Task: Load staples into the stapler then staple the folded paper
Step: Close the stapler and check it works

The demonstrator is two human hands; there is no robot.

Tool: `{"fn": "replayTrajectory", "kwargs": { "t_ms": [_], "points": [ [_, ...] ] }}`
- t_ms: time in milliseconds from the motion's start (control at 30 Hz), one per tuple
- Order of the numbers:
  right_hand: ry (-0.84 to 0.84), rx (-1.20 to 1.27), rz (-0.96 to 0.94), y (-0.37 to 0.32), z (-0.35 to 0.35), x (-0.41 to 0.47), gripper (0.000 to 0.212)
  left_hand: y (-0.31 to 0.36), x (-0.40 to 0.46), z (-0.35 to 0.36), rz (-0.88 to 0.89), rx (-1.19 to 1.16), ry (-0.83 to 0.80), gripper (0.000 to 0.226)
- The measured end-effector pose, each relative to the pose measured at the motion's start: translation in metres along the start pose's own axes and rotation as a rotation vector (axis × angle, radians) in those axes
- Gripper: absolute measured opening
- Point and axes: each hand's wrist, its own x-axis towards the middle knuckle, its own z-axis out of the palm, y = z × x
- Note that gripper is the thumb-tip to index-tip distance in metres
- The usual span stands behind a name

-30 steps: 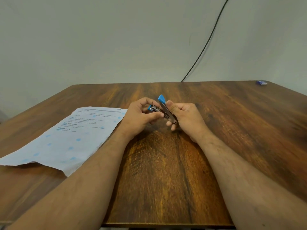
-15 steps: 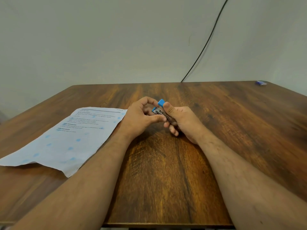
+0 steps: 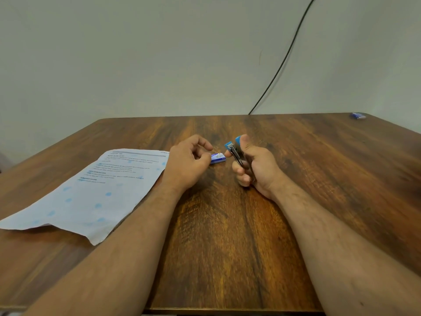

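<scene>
My right hand [image 3: 255, 165] grips a small blue-and-metal stapler [image 3: 235, 150] upright above the table's middle, thumb pressed on its blue top and the metal magazine facing left. A small blue staple box [image 3: 218, 158] lies on the table just left of the stapler. Beside that box is my left hand [image 3: 190, 161], fingers loosely curled, with the thumb tip at the box's left end; nothing shows between its fingers. The printed sheet of paper [image 3: 91, 192] lies flat on the left, partly under my left forearm.
The wooden table [image 3: 227, 247] runs to a front edge near the bottom of the view. A second small blue box [image 3: 358, 115] sits at the far right corner. A black cable [image 3: 280, 69] runs down the wall behind.
My left hand has let go of the stapler and moved left, uncovering the staple box. The right hand alone now holds the stapler, more upright.
</scene>
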Motion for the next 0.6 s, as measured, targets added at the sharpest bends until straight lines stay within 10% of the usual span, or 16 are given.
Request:
{"fn": "replayTrajectory", "kwargs": {
  "t_ms": [600],
  "points": [
    [0.055, 0.091, 0.031, -0.0016, -0.0002, -0.0004, 0.05, 0.0037, 0.0011, -0.0014, -0.062, 0.057, 0.007, 0.016]
  ]
}}
